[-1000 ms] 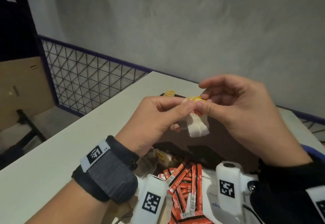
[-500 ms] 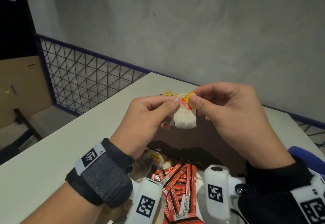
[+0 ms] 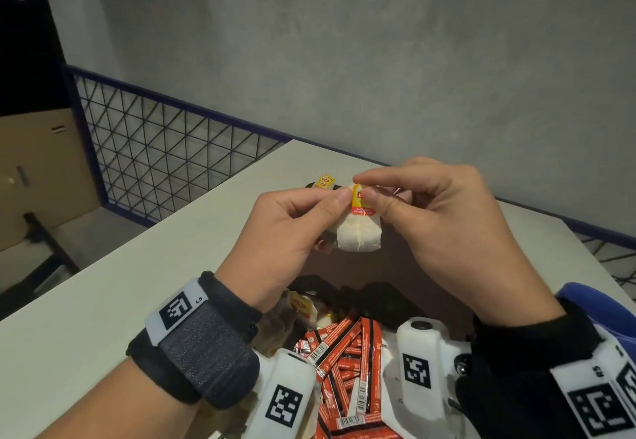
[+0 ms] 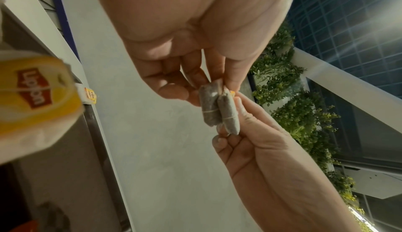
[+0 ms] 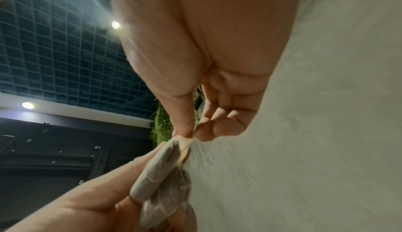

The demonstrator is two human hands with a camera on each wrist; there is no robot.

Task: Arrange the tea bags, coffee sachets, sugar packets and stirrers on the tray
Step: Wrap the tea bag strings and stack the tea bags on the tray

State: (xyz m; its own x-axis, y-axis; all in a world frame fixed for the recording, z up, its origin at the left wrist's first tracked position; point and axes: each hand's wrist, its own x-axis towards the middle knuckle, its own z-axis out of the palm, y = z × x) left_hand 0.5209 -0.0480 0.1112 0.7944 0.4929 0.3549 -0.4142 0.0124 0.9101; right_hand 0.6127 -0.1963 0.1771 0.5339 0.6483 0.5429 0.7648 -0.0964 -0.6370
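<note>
Nearest the camera, red coffee sachets [image 3: 347, 369] lie heaped in an open box, and just beyond them on the left rests a tea bag with a yellow tag [image 3: 303, 306]; the left wrist view shows that tag large and blurred at its left edge. Above and beyond the sachets, both hands meet in the air over the brown tray [image 3: 389, 266]. The left hand [image 3: 282, 232] has its thumb and curled fingers closed on the left side of a pale tea bag [image 3: 359, 235], which hangs upright between the two hands. The right hand [image 3: 433, 218] pinches the yellow-and-red tag [image 3: 359, 201] at the top of that tea bag between thumb and forefinger, the other fingers curled behind. From the wrist views the tea bag shows as two plump lobes side by side, with a thin string across them. Beyond the held tea bag, another yellow tag [image 3: 325, 182] shows at the tray's far edge. The tray sits on a pale bench [image 3: 137, 283], and past the bench stand a blue-framed wire mesh panel [image 3: 165, 156] and a grey wall [image 3: 344, 60].
</note>
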